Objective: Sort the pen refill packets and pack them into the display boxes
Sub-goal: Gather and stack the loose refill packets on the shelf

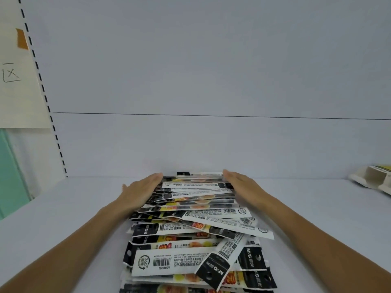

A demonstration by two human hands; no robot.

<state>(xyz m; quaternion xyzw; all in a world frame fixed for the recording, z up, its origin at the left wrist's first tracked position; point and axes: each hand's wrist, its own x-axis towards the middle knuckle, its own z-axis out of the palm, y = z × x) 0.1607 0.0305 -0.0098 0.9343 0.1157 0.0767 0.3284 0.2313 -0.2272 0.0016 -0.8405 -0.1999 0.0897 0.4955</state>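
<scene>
A long loose pile of pen refill packets (194, 227), black, white and yellow with barcodes, lies on the white shelf surface (74, 208) and runs from the near edge toward the back wall. My left hand (140, 190) lies flat against the left side of the pile's far part, fingers together and extended. My right hand (243, 187) presses flat against the right side of the same part. Both palms face inward and squeeze the packets between them. Nearer packets lie skewed at several angles.
A pale cardboard display box (374, 178) lies at the far right of the shelf. On the left stand a slotted shelf upright (45, 96), a paper sign with orange tape (19, 77) and a green panel (10, 172). The white back wall (211, 134) rises just behind the pile.
</scene>
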